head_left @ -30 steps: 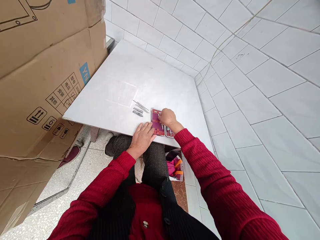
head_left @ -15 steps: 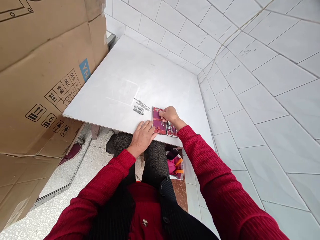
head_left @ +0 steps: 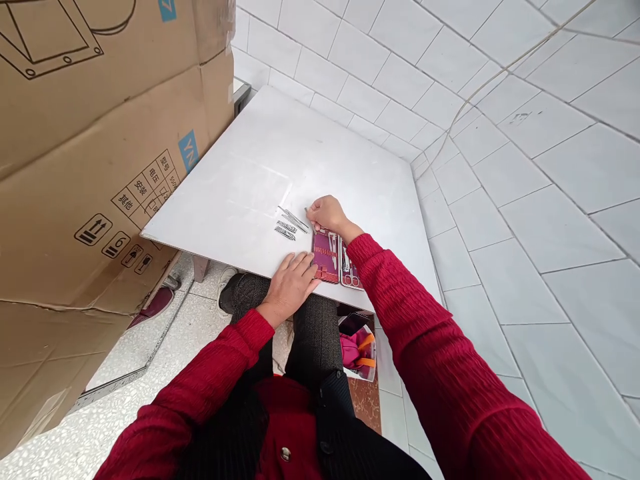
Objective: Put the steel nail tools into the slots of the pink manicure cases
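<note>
Has an open red-and-purple folding case (head_left: 324, 263) just right of the flat, loosely spread, unladen left hand (head_left: 291, 285), seemingly part-emptied, with slim grey metal tools (head_left: 285, 233) already out left of the right hand (head_left: 327, 214) and silver metal scissors (head_left: 351, 280) among those left inside. Pinches a small thin item (head_left: 307, 211) between right fingertips.

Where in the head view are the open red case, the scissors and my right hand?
Red case (head_left: 322, 263): head view, purple lining of one panel.
Scissors (head_left: 351, 277): head view, near the handle loops.
Right hand (head_left: 328, 212): head view, back of the hand.
</note>
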A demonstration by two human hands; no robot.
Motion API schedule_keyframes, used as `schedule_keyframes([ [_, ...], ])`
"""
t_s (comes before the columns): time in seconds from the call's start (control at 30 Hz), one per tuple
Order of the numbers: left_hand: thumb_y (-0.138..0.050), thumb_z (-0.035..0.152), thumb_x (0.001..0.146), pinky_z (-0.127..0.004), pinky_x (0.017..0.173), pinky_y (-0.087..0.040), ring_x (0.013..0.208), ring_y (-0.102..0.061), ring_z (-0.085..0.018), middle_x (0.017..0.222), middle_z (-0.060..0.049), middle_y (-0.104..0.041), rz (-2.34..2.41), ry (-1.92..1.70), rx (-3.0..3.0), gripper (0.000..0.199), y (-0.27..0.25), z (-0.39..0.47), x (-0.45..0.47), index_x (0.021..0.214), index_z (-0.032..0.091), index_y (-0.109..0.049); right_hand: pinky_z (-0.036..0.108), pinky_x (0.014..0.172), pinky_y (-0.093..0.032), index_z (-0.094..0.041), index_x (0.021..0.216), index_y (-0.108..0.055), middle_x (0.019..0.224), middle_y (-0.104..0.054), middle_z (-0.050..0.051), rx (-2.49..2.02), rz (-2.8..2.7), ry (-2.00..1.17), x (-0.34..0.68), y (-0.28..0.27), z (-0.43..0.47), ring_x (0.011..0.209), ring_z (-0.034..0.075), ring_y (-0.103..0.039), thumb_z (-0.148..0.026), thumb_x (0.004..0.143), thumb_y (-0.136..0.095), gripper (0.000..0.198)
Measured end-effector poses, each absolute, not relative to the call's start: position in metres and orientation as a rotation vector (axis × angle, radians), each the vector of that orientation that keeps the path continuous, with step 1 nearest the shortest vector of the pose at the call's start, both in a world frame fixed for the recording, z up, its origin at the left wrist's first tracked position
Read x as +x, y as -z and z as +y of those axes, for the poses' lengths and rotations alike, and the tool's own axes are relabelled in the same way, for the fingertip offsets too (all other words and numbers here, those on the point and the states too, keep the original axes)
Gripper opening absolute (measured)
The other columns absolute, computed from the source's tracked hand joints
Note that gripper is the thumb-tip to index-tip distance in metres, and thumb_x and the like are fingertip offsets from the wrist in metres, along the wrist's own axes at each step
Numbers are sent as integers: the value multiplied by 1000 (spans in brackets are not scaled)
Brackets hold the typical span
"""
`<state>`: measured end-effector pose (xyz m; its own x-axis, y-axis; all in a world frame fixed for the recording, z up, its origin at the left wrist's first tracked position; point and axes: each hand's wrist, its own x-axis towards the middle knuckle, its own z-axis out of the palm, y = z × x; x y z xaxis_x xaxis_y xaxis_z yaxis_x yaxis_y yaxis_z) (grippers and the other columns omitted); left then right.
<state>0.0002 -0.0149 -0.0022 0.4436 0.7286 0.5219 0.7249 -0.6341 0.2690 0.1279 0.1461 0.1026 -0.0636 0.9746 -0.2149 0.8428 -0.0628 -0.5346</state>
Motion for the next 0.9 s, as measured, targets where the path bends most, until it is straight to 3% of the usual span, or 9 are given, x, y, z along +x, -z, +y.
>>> schedule_keyframes([
  [0.13, -60, 33, 102, -47, 119, -42, 137, -57, -27, 143, -12, -65, 1348, -947, 2669, 27, 1, -15, 0, 122, 18, -70, 21, 63, -52, -16, 57, -64, 56, -67, 4, -2020, -2173, -722, 99, -100, 159, 54, 14, -63, -8, 81, -65, 25],
  [0.33, -58, 34, 102, -47, 119, -41, 137, -57, -27, 143, -13, -65, 1341, -977, 2659, 28, 0, -15, 0, 122, 17, -70, 19, 59, -48, -15, 69, -70, 55, -67, 1, -1970, -2129, -663, 114, -110, 143, 52, 12, -61, -16, 89, -63, 22],
  [0.53, -58, 34, 103, -49, 119, -42, 136, -58, -29, 142, -14, -65, 1324, -1011, 2650, 30, 1, -14, 0, 122, 15, -71, 23, 64, -48, -16, 60, -69, 57, -70, 5, -2319, -2206, -538, 163, -116, 100, 56, 14, -65, -22, 90, -65, 31],
  [0.7, -59, 34, 102, -48, 119, -42, 135, -58, -29, 142, -14, -66, 1329, -996, 2643, 29, 1, -14, 1, 121, 15, -71, 26, 68, -51, -17, 61, -70, 64, -73, 8, -2436, -2163, -446, 167, -106, 88, 65, 19, -70, -19, 88, -63, 28],
  [0.9, -61, 33, 101, -49, 118, -43, 136, -58, -29, 141, -14, -66, 1331, -994, 2633, 29, 0, -14, 0, 122, 17, -71, 20, 58, -48, -18, 51, -60, 50, -64, 2, -2406, -1938, -787, 165, -101, 94, 48, 11, -59, -11, 84, -63, 35],
])
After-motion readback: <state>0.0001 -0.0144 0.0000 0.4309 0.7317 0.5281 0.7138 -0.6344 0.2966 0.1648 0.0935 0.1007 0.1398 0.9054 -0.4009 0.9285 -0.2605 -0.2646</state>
